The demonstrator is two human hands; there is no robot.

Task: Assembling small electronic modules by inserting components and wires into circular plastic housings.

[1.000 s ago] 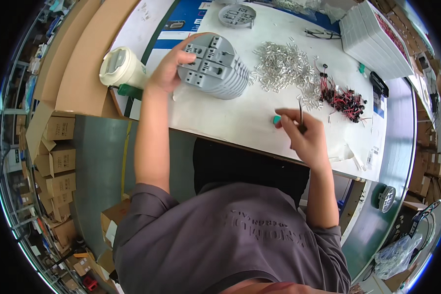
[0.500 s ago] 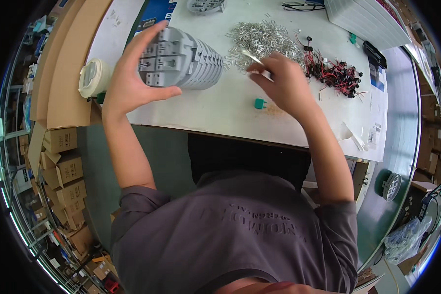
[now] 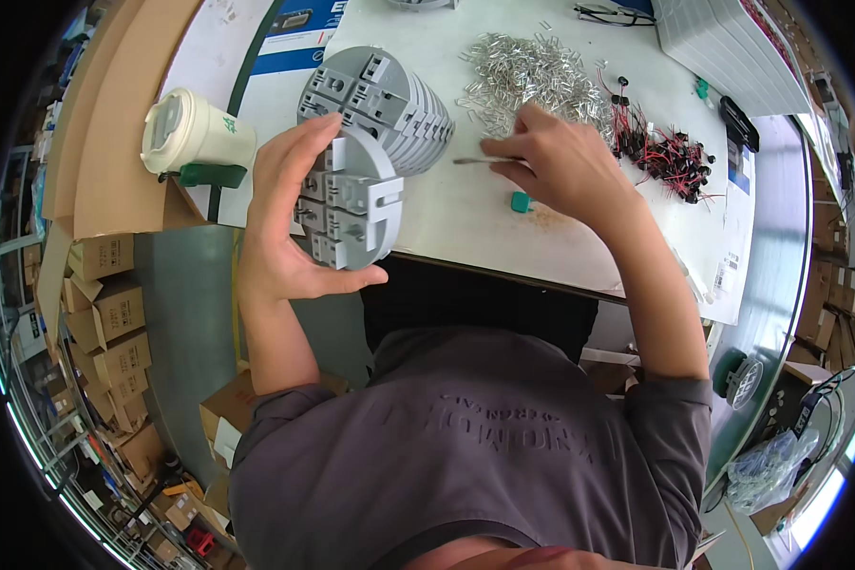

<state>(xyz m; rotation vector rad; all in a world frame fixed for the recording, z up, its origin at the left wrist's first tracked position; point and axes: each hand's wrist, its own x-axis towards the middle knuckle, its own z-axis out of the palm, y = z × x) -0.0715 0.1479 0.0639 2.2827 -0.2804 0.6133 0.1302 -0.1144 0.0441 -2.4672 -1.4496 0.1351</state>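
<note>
My left hand (image 3: 277, 214) is wrapped round the rim of a round grey plastic housing (image 3: 378, 214), tilted so its moulded slots and posts show. Just beyond it, a stack of the same grey housings (image 3: 427, 119) lies on its side on the white table. My right hand (image 3: 575, 171) pinches a slim metallic tool (image 3: 475, 161), its tip pointing left towards the stack; its exact kind is unclear. Beyond that hand spreads a heap of small shiny metal clips (image 3: 532, 71). A small green plastic piece (image 3: 521, 201) lies near my right wrist.
Black parts with red wires (image 3: 670, 161) lie in a tangle on the right, before a white bin (image 3: 722, 47). A cream lidded cup (image 3: 195, 131) and a green-handled tool (image 3: 211, 175) are at left. Glasses (image 3: 616, 14) rest at the back; a black case (image 3: 739, 123) sits far right.
My left hand has drawn one grey housing off the stack and towards me. The tool in my right hand has swung lower and now points left. The whole view has shifted slightly.
</note>
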